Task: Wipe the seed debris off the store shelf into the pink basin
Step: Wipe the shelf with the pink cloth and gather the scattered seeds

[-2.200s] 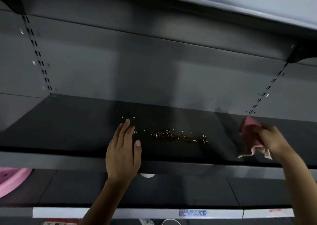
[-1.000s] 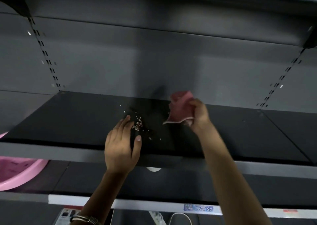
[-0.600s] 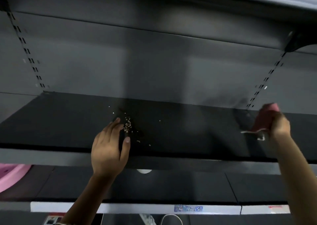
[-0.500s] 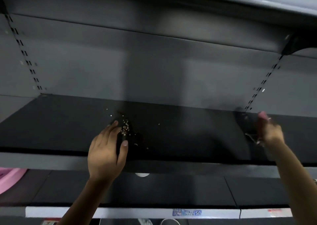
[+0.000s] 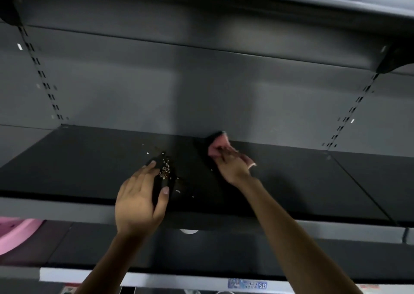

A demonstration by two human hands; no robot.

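**Head view: shelf wipe under way, debris gathered at the left hand**

Head camera looks up and forward at a dark store shelf [image 5: 89, 166] with a grey back panel [image 5: 201, 96] behind it and a second shelf [image 5: 291, 0] overhead. Slotted uprights [image 5: 42, 76] run down the panel to either side of both hands.

Left hand [image 5: 140, 204] rests on the shelf near its front edge, fingers [image 5: 145, 172] extended and released, set edge-on like a barrier. Seed debris [image 5: 165, 170] lies in a small heap directly against those fingers on their right side; a few stray grains sit just beyond the fingertips toward the back panel, and a few more nearer the front edge.

Right hand [image 5: 233, 166] is further back, near the panel, pressing a pink cloth [image 5: 218, 144] onto the shelf. Its fingers lie over the cloth and hold it down. The cloth is well apart from the heap, to its right.

Pink basin [image 5: 15, 233] sits on the lower level, below and well to the left of the left hand. Only part of its rim shows; the upper shelf's front lip and the frame edge cut off the rest, and its contents cannot be seen.

A price label [image 5: 247, 284] on the lower rail is blurred and unreadable. The cloth and right fingers are motion-smeared.
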